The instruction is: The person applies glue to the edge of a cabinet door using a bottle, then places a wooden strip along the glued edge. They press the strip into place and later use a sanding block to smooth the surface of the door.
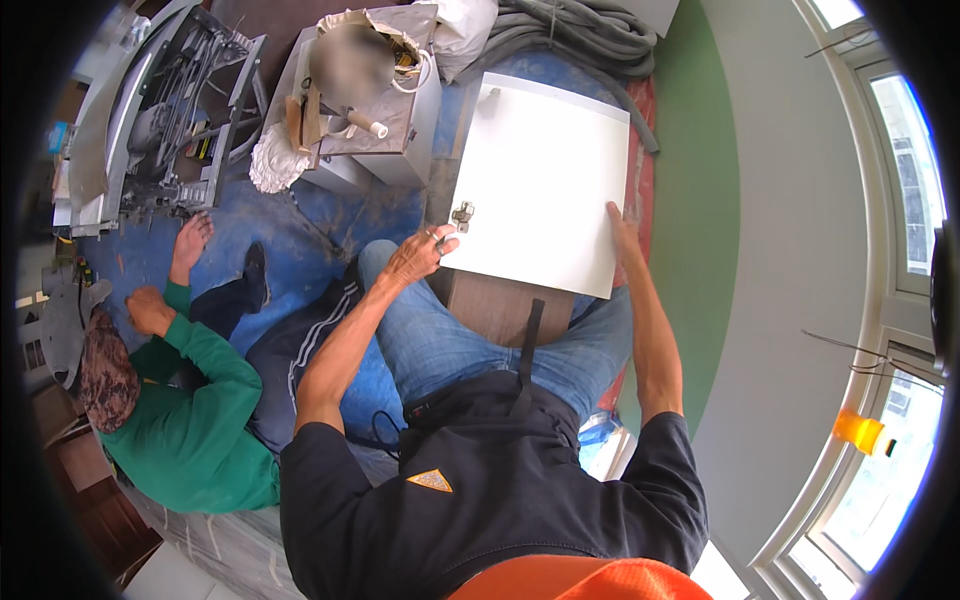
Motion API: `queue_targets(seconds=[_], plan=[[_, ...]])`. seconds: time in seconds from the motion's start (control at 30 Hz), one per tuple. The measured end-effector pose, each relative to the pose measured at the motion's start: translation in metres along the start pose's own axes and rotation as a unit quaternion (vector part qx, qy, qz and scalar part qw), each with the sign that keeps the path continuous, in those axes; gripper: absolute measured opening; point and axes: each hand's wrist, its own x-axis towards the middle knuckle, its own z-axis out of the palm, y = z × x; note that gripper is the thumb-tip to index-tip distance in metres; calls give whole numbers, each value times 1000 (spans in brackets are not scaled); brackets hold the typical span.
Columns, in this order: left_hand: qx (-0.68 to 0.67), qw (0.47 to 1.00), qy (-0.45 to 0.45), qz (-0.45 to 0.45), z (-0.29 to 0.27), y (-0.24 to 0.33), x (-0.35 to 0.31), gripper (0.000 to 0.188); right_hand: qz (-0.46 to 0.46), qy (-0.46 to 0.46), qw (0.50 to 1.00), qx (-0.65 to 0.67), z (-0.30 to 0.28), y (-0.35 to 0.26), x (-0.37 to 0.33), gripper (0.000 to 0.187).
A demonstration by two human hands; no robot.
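Note:
A white cabinet door [545,180] lies tilted in front of me, above my knees. A metal hinge [463,215] is fixed near its left edge, and a second fitting at the far left corner is washed out by glare. My left hand [418,257] is closed at the near left corner, just below the hinge; a small dark bit shows at its fingers, too small to name. Along the right edge, my right hand [623,232] grips the door, its fingers partly hidden behind it. Beneath the door's near edge is a brown wood-look box [505,308].
At my left sits a co-worker in a green sweater [190,420]. Beyond are a grey cabinet [400,125] with things piled on it and a rack of tools [180,110]. Grey hose [580,40] lies coiled at the back. A wall with windows [905,180] borders the right.

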Motion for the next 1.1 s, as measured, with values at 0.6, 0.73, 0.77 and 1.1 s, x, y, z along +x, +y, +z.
queue_targets(seconds=[0.6, 0.73, 0.77, 1.1], plan=[[-55, 997, -24, -42, 13, 2, -1, 57, -61, 93, 988, -110, 17, 17, 3, 82], [-47, 997, -46, -51, -5, 3, 0, 61, -95, 87, 986, -102, 15, 26, 3, 75], [-52, 994, -62, -78, -11, 2, -3, 61, -86, 93, 987, -103, 11, 28, 3, 73], [-193, 913, 54, -355, -31, 20, -93, 30, -77, 184, 967, -160, -74, 115, -104, 51]])
